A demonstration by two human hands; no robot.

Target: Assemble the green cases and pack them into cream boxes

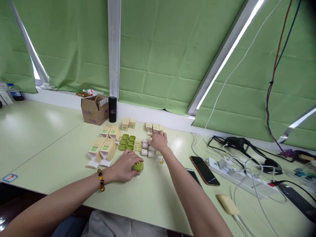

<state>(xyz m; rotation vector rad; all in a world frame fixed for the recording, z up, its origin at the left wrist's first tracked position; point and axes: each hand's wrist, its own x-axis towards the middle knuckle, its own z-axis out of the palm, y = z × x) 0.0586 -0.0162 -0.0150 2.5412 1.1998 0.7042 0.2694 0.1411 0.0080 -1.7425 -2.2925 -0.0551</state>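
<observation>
Glossy green plastic there: the case (138, 166) under the left hand (124, 169) catches a highlight on its smooth top. Same shiny plastic on the green trays (127, 142). The boxes (105, 151) beside them look like matt card, cream with green panels. The carton (95, 113) is plain brown corrugated cardboard, dull and rough. Tumbler (112, 109), matt black. The table (49, 138) is smooth, pale green, with a soft sheen and glare pooling on it. Blinds (160, 49) are matt green cloth, creased in squares. Bracelet (100, 179) beads shine, polished amber and dark. The phone (204, 170) shows glossy dark glass; the power strip (237, 177) is smooth white plastic.
</observation>
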